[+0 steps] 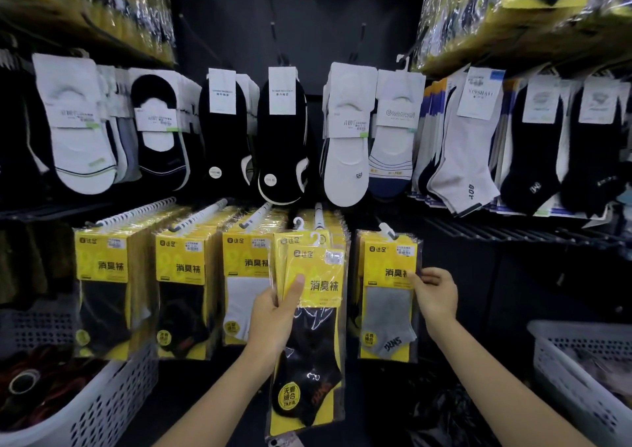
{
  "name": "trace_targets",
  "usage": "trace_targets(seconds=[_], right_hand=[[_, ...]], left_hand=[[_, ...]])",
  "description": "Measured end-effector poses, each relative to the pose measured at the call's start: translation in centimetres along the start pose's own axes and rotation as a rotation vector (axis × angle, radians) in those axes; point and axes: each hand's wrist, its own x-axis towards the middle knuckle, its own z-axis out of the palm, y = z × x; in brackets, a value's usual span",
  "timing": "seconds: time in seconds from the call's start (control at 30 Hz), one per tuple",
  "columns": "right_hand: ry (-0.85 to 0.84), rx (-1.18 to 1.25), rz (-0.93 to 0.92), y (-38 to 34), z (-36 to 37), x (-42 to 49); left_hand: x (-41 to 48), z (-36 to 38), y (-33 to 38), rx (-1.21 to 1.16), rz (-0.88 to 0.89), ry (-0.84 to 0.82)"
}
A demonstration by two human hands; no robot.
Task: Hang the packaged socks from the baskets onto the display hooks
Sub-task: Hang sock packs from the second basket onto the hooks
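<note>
**Q:** How is the left hand (273,313) arranged?

**A:** It is closed round a fanned bundle of yellow sock packs (313,296) containing black socks. The thumb (297,284) is pressed flat on the front label. The other fingers are wrapped behind the bundle and are mostly hidden.

**Q:** Where is that bundle located?

**A:** It is held upright in front of the fourth stack in the lower row, between the white-sock stack (241,296) and the grey sock pack (388,303). Its white plastic hangers (316,238) are seen just below the fourth display hook (318,211). Whether either hanger is threaded on that hook cannot be told.

**Q:** And the right hand (436,294)?

**A:** The right edge of the grey sock pack is pinched by it, with the thumb tip laid over the label's margin and the remaining fingers curled. That pack is suspended from the fifth hook (386,229).

**Q:** What surrounds the work area?

**A:** Two further full stacks of black-sock packs (102,293) are hung to the left. Loose no-show and ankle socks (345,139) are displayed on the row above. A white perforated left basket (113,395) and right basket (561,354) are set at the lower corners.
</note>
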Motion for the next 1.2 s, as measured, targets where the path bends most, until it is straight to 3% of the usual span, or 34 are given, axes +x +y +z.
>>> trace_targets(seconds=[0.1, 0.33, 0.57, 0.8, 1.2], right_hand=[[-0.019, 0.077, -0.028, -0.2, -0.3, -2.0], [-0.577, 0.224, -0.051, -3.0, 0.2, -9.1], [-0.508, 0.328, -0.05, -2.8, 0.0, -9.0], [-0.22, 0.279, -0.077, -2.5, -2.9, -4.0], [-0.396, 0.153, -0.074, -2.9, -0.8, -0.2]], left_hand=[[-0.2, 0.6, 0.0, -0.002, 0.007, -0.013], [-0.8, 3.0, -0.9, -0.069, -0.043, -0.062], [-1.0, 2.9, -1.6, -0.083, -0.053, -0.095], [0.5, 0.3, -1.7, -0.014, -0.008, -0.036], [1.4, -0.7, -1.8, 0.032, 0.02, -0.052]])
